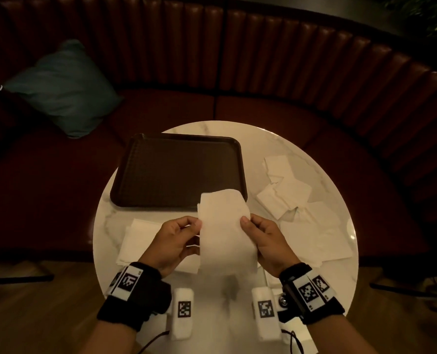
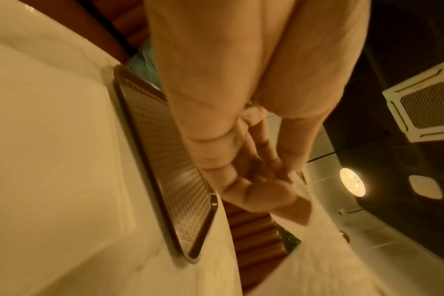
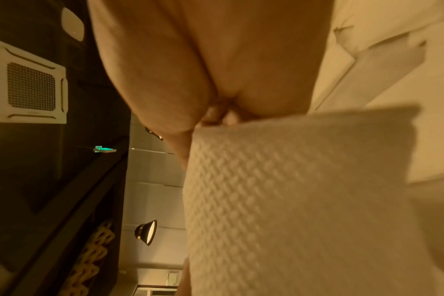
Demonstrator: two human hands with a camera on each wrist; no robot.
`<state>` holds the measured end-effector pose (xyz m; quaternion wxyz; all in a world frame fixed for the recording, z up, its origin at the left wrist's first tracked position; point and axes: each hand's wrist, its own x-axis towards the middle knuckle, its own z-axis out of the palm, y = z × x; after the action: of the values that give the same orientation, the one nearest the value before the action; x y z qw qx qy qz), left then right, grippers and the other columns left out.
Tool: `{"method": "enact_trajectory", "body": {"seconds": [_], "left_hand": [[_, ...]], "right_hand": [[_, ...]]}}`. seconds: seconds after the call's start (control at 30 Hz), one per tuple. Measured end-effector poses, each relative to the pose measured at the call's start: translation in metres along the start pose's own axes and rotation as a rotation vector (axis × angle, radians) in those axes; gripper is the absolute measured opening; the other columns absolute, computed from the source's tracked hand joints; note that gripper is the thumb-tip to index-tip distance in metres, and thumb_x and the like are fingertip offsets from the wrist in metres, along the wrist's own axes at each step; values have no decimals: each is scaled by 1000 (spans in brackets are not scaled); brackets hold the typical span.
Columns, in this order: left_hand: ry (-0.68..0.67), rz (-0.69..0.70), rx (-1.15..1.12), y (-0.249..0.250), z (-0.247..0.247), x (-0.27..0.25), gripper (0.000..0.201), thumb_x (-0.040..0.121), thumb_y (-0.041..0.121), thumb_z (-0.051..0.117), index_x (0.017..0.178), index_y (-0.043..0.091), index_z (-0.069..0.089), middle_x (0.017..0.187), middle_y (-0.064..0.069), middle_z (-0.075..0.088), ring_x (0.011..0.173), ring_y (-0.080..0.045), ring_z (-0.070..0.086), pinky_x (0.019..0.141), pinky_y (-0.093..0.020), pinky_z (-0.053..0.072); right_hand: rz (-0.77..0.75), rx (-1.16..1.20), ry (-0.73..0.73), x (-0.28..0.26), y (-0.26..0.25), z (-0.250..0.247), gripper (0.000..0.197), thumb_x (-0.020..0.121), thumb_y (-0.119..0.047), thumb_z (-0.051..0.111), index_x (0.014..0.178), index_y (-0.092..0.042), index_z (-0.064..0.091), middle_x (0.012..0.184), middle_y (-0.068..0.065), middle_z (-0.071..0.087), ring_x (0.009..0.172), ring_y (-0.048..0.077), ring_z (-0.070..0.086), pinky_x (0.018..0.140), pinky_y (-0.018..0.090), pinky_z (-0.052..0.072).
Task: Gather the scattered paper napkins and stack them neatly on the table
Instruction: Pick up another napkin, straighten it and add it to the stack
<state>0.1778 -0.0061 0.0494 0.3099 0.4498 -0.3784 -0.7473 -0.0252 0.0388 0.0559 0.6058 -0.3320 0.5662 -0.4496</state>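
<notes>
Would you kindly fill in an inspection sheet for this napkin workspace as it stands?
Surface: round white marble table.
Job's things: one napkin held up between both hands; loose napkins scattered on the right; flat napkins lying on the left.
Clutter: dark tray, bare.
Grip: left hand and right hand each pinch a side edge of the napkin.
Cables: thin dark cord by the right wrist.
Surroundings: brown bench, teal cushion.

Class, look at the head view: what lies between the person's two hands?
A white napkin, held up above the table. The left hand pinches its left edge and the right hand its right edge; the head view shows this best.
</notes>
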Motion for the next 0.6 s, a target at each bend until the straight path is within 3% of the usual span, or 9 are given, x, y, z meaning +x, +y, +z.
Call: {"method": "enact_trajectory", "body": {"seconds": [0.07, 0.13, 0.2, 0.3, 0.4, 0.47, 0.53, 0.6], "left_hand": [[8, 17, 25, 2, 7, 2, 16, 90, 10, 55, 95, -4, 61, 83, -12, 69, 78, -27, 58, 66, -35, 49], [12, 32, 75, 1, 10, 4, 21, 89, 6, 56, 97, -13, 57, 85, -18, 65, 79, -29, 56, 66, -34, 49], [33, 44, 117, -1, 11, 7, 23, 87, 5, 59, 96, -17, 56, 85, -21, 65, 80, -29, 56, 69, -35, 50], [62, 23, 132, -4, 9, 6, 21, 87, 5, 60, 98, -13, 59, 93, -22, 69, 83, -31, 61, 76, -40, 51], [81, -44, 122, -8, 4, 2, 20, 89, 16, 59, 103, 2, 66, 100, -15, 73, 92, -30, 69, 74, -37, 58], [217, -26, 111, -13, -6, 4, 15, 88, 14, 61, 98, 5, 67, 101, -18, 72, 92, -33, 69, 74, -40, 59], [388, -37, -51, -18, -20, 8, 14, 89, 12, 60, 101, 5, 64, 101, -15, 70, 90, -28, 67, 76, -40, 56], [485, -47, -262, -23, -36, 10, 23, 91, 10, 56, 113, 5, 59, 104, -11, 67, 91, -23, 64, 81, -41, 51]], "right_hand": [[11, 7, -3, -3, 1, -2, 25, 96, -23, 49, 108, -9, 65, 100, 5, 72, 89, 15, 68, 71, 27, 54], [-4, -17, 17, -5, 2, -3, 23, 96, -23, 49, 106, -9, 66, 99, 6, 72, 88, 15, 67, 74, 30, 56], [-39, -39, 81, -6, 5, -3, 22, 94, -25, 54, 92, -6, 66, 87, 12, 69, 79, 20, 65, 71, 35, 56], [-129, -205, 176, -1, 11, -3, 27, 88, -25, 66, 76, 0, 65, 68, 10, 62, 63, 20, 56, 60, 33, 48], [-194, -467, 118, 8, 10, 7, 14, 86, -23, 68, 80, -11, 72, 77, 6, 72, 69, 21, 65, 67, 36, 55], [-123, -457, 20, 19, 10, 17, 10, 84, -28, 70, 89, -19, 72, 81, 1, 73, 75, 13, 68, 70, 30, 57], [91, -394, -122, 27, 14, 28, 30, 80, -40, 72, 100, -18, 69, 89, -1, 74, 80, 8, 70, 74, 26, 57], [259, -459, -233, 36, 26, 33, 43, 74, -41, 77, 104, -11, 69, 101, 9, 73, 92, 20, 70, 83, 35, 58]]}}
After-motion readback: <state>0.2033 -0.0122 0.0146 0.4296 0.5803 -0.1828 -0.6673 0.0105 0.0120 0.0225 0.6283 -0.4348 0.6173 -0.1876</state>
